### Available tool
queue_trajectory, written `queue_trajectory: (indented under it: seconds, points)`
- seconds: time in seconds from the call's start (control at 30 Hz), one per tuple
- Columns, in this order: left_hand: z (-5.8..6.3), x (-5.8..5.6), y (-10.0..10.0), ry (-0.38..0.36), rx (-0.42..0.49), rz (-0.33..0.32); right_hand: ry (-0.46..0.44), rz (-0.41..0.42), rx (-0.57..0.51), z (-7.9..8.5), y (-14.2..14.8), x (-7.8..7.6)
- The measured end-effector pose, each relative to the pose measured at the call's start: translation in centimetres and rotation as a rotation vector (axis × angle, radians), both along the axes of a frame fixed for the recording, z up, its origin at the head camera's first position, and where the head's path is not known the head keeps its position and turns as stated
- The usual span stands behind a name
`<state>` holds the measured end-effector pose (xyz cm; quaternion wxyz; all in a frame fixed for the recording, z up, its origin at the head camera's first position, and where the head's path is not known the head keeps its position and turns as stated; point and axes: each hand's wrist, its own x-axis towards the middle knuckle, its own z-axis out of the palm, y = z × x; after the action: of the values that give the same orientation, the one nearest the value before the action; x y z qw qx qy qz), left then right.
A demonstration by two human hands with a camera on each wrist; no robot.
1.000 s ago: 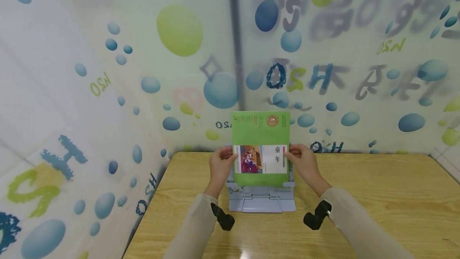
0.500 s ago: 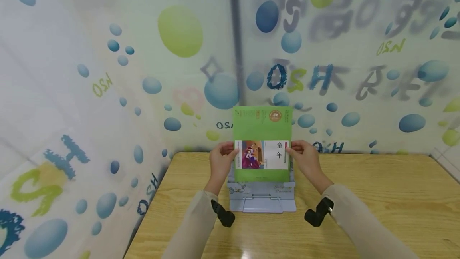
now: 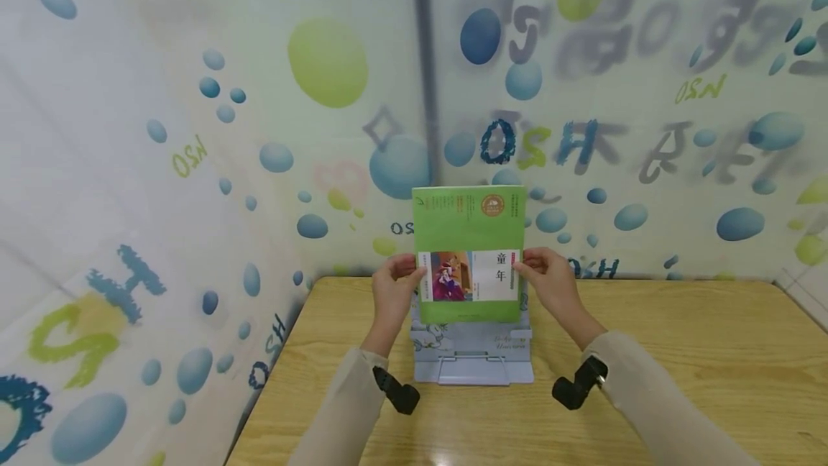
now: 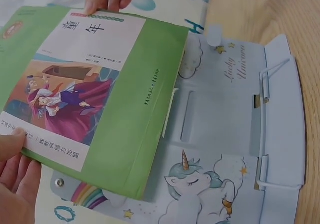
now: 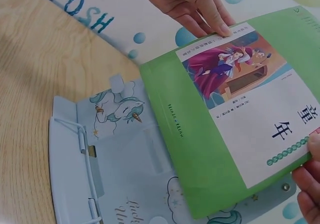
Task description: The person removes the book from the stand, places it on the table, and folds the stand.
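A green book (image 3: 467,225) with a white band and a picture on its cover is held upright between both hands. My left hand (image 3: 393,293) pinches its left edge, thumb on the front cover and fingers behind. On the opposite edge, my right hand (image 3: 551,286) pinches it the same way. Behind and below the book stands a pale blue book stand (image 3: 472,369) printed with a unicorn and a rainbow. In both wrist views the book's lower edge (image 4: 150,184) is apart from the stand's front ledge (image 5: 70,164), and the book covers much of the back plate.
The stand rests on a wooden table (image 3: 666,351) whose far edge meets a patterned curtain (image 3: 330,63) with blue and green dots. Wire props (image 4: 280,186) cross the stand's front ledge. A black wrist camera (image 3: 396,390) sits on each sleeve.
Both hands have raised the book a little off the stand's ledge, so more of the stand's lower front shows. The book has also come slightly nearer. Both grips stay the same.
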<state>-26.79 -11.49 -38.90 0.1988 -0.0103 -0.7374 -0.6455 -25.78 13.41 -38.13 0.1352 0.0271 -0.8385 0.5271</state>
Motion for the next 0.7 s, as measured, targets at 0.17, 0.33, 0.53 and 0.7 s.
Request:
queue_trajectory:
  seconds: [0.17, 0.33, 0.53, 0.7]
  points:
    - [0.6, 0.6, 0.2, 0.004, 0.009, -0.009, 0.005, 0.013, 0.005, 0.6, 0.5, 0.6]
    - [1.0, 1.5, 0.6, -0.019, 0.033, -0.015, 0.018, 0.031, 0.001, 1.1, 1.1, 1.4]
    - [1.6, 3.0, 1.3, -0.019, 0.042, -0.036, 0.073, 0.049, 0.049, 1.6, 2.3, 2.7]
    - [2.2, 4.1, 2.2, -0.026, 0.041, -0.061, 0.110, 0.062, 0.083, 2.3, 3.5, 3.9]
